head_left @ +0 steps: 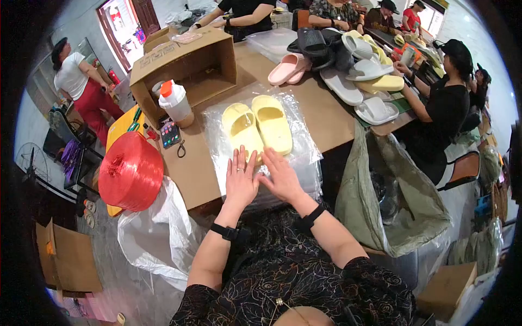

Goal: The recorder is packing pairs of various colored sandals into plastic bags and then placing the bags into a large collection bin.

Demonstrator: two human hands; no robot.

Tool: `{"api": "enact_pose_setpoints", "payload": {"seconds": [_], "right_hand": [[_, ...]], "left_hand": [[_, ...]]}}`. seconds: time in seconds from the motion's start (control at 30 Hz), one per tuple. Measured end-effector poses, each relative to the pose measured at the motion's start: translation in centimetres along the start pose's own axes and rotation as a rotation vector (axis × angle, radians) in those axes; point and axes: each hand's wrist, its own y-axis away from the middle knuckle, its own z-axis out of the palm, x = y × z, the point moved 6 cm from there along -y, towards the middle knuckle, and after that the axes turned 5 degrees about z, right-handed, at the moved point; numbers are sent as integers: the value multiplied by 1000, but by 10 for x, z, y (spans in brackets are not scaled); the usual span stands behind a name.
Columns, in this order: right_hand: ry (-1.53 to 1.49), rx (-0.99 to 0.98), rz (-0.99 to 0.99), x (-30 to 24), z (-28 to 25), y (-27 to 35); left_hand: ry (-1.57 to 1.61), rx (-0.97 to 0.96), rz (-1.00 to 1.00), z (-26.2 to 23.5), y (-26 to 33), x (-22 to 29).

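Head view: at the far left a red twine spool (130, 171) sits at the table (326, 117) corner, with a white plastic sheet (157, 233) hanging below it. Behind, an open cardboard box (185, 65) lies on its side; I cannot tell what is inside, and a white bottle (175, 102) with an orange cap stands before it. In the middle, two yellow slippers (258, 127) lie side by side on a stack of clear bags (261, 144). The left hand (240, 182) lies flat and open on the bags, fingers spread, gripping nothing; the right hand (280, 176) is also flat and open, its fingertips just beside the slipper heels. The slippers look light, soft and a little springy, easy to take by the strap or heel; the bags look thin and slippery, best pinched at an edge. Further right a pile of slippers (353, 65) covers the table, and a grey-green sack (391, 195) hangs open, its content unclear.
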Motion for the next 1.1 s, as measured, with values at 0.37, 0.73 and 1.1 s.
{"api": "enact_pose_setpoints", "payload": {"seconds": [0.37,0.73,1.1], "right_hand": [[334,233,208,79,-74,23],[353,235,344,36,-25,-122],[471,100,309,46,16,-161]], "left_hand": [[66,56,-6,-7,0,6],[60,23,-17,-2,0,8],[335,224,-50,-14,3,-7]]}}
